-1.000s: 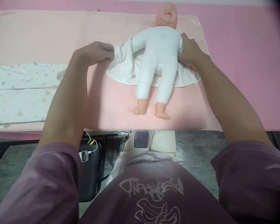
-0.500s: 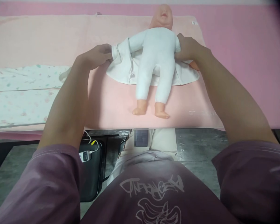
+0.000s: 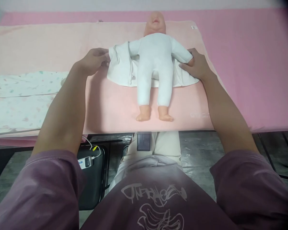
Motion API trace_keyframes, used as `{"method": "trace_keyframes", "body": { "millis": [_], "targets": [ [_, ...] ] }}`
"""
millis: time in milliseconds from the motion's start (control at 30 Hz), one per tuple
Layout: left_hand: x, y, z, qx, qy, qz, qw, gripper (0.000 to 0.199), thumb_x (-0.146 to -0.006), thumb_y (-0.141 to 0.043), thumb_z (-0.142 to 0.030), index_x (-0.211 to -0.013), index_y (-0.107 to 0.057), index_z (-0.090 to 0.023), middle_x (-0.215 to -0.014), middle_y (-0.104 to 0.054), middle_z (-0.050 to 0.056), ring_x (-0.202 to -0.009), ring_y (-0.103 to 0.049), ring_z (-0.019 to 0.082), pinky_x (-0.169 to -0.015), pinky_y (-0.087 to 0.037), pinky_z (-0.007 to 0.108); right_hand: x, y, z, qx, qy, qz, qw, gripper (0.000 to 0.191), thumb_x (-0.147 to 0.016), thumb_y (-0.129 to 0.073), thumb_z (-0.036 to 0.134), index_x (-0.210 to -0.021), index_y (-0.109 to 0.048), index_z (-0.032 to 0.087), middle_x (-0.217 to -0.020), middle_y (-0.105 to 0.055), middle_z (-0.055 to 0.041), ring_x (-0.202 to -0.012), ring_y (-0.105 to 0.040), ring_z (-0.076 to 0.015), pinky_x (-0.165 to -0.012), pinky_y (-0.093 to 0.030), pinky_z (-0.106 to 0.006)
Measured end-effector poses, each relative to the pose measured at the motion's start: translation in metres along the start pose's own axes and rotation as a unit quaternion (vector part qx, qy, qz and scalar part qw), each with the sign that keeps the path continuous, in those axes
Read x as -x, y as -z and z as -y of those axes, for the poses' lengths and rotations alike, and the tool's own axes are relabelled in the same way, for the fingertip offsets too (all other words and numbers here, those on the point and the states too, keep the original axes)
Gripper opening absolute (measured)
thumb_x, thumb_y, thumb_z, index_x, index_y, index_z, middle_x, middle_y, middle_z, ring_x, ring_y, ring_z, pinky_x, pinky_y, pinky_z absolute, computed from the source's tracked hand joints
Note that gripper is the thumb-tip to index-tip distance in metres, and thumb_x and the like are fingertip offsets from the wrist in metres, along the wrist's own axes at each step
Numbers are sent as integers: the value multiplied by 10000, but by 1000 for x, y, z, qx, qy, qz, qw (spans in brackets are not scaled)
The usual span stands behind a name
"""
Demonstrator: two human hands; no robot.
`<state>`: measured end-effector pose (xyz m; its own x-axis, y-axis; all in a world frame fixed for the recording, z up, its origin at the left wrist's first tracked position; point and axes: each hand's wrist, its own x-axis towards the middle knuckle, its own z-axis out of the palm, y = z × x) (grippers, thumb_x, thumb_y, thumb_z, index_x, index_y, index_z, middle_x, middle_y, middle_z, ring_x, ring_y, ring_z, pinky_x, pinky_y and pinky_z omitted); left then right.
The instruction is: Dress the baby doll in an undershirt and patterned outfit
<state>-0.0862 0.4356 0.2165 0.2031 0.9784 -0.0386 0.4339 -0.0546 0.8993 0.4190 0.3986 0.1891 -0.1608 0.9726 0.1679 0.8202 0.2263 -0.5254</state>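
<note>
Your right hand (image 3: 198,64) has slid from the doll (image 3: 155,52)'s upper arm to grip its hand.
One doll, 12 o'clock; one jacket (image 3: 118,72) beneath; your left hand (image 3: 92,61), 10 o'clock, pinches one cuff (image 3: 111,52).

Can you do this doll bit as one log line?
left hand: at sleeve end of white top; right hand: at wrist of doll; doll: face-up; white top: spread partly under doll

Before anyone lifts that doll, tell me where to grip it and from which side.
Probably the torso, one hand from each flank, below its arms: the doll lies on its back, feet nearest the camera, and the torso is broadest. The arms look thinner, and the right hand holds one near its end.
</note>
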Motion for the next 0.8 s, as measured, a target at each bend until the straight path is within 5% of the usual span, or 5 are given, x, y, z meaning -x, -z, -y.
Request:
{"method": "trace_keyframes", "body": {
  "millis": [267, 400, 500, 633, 800],
  "targets": [
    [0, 13, -15, -244, 61, 34, 967, 1004, -424, -453, -1231, -1024, -691, -462, -505, -478, 40, -1063, -415, 259, -819, -352, 465, -6, -6, -6, -32, 37, -36, 998, 802, -921, -607, 997, -1447, -552, 395, -1498, -746, -5, -1398, -504, -306, -1212, -401, -551],
    [-16, -3, -26, -266, -4, -108, 958, 1121, -615, -292, -1231, -1315, -659, -435, -784, -644, 59, -1193, -357, 294, -970, -355, 578, -7, -5, -3, -41, 45, -42, 997, 710, -978, -606, 919, -1463, -590, 400, -1506, -731, 0, -1377, -537, -331, -1239, -400, -588],
    [-29, -44, -56, -260, -172, -189, 931, 819, -1028, -289, -942, -1467, -568, -310, -1284, -709, 39, -1266, -323, 277, -1160, -283, 617, -10, -4, 0, -36, 36, -38, 998, 649, -1009, -616, 871, -1515, -557, 470, -1466, -744, 19, -1388, -527, -342, -1263, -379, -606],
    [-41, -126, -119, -288, -353, -35, 889, 385, -1144, -510, -502, -1476, -636, -352, -1549, -631, 58, -1386, -427, 334, -1240, -317, 586, -17, -7, -1, -11, 44, -40, 998, 651, -1028, -592, 865, -1517, -563, 437, -1484, -711, -20, -1358, -533, -344, -1255, -370, -600],
    [-68, -209, -168, -438, -237, 139, 856, 610, -1086, -653, -333, -1676, -561, -210, -1686, -586, 113, -1545, -469, 322, -1304, -332, 524, -21, -15, -6, 6, 60, -45, 997, 702, -1045, -583, 850, -1515, -576, 328, -1477, -674, -112, -1391, -528, -361, -1244, -377, -594]
  ]
}}
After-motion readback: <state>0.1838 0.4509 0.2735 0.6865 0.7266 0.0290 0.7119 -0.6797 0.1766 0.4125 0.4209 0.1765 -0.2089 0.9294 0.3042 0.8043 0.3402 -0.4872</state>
